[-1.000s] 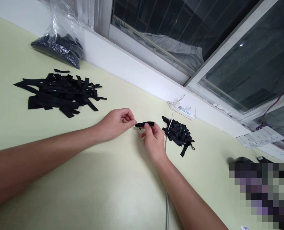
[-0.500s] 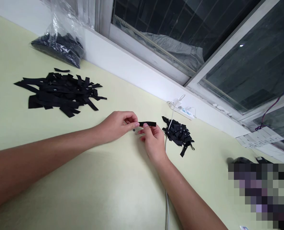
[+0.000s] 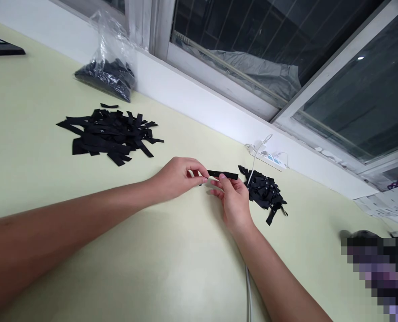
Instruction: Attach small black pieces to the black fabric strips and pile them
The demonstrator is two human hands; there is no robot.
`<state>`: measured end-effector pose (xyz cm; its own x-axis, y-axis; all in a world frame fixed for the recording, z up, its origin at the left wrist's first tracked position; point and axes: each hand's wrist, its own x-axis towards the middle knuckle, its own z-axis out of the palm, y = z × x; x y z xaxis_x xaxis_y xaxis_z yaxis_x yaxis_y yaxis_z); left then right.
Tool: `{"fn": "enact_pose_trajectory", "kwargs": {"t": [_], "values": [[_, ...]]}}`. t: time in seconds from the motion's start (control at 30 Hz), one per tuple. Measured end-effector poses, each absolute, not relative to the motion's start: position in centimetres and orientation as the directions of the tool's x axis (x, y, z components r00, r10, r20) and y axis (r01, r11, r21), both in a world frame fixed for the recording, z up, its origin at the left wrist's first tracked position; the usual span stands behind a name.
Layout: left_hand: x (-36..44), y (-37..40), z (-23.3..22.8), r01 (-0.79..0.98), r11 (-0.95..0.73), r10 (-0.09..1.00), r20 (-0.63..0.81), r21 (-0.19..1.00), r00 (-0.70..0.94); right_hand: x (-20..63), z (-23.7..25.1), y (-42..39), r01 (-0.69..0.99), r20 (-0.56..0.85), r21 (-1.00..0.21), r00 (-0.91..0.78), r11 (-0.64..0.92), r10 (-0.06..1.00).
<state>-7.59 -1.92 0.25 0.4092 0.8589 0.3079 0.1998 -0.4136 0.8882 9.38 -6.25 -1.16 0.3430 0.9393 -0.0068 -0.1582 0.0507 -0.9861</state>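
Observation:
A short black fabric strip [image 3: 227, 175] is held above the table between my two hands. My right hand [image 3: 235, 199] grips it, thumb on top near its right half and other fingers curled beneath. My left hand [image 3: 182, 179] has its thumb and forefinger brought together at the strip's left end. Just below the left fingertips lies a small dark ring-like piece [image 3: 200, 184], partly hidden by the thumb. Beyond my right hand is a heap of black strips [image 3: 264, 188] with small shiny spots. A larger heap of black strips [image 3: 110, 134] lies at the left.
Against the wall stands a clear plastic bag [image 3: 108, 74] of black pieces. A power strip [image 3: 269, 158] sits by the wall, its white cable [image 3: 248, 286] running under my right forearm. A black flat object [image 3: 2, 47] lies far left. A blurred-out area [image 3: 380, 273] covers the right edge.
The view has swung left, so everything appears farther right. Both hands remain at the strip, and more of its left end shows. The heaps lie unchanged.

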Motion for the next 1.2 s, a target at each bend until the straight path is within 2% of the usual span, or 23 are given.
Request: {"fn": "enact_pose_trajectory", "kwargs": {"t": [0.3, 0.7, 0.93, 1.2], "values": [[-7.73, -2.28, 0.79, 0.288, -0.503, 0.831, 0.365, 0.815, 0.420, 9.56, -1.48, -6.53, -0.039, 0.070, -0.996, 0.216, 0.080, 0.974], [-7.76, -1.86, 0.41, 0.339, -0.515, 0.831, 0.361, 0.787, 0.424, 9.50, -1.53, -6.60, 0.026, 0.149, -0.989, 0.164, 0.146, 0.975], [-7.94, -1.70, 0.17, 0.341, -0.597, 0.783, 0.436, 0.726, 0.443, 9.47, -1.43, -6.56, 0.032, 0.164, -0.986, 0.132, 0.161, 0.978], [-8.01, -1.80, 0.45, 0.402, -0.612, 0.778, 0.426, 0.681, 0.462, 9.44, -1.18, -6.67, 0.072, 0.169, -0.984, 0.127, 0.161, 0.977]]}}
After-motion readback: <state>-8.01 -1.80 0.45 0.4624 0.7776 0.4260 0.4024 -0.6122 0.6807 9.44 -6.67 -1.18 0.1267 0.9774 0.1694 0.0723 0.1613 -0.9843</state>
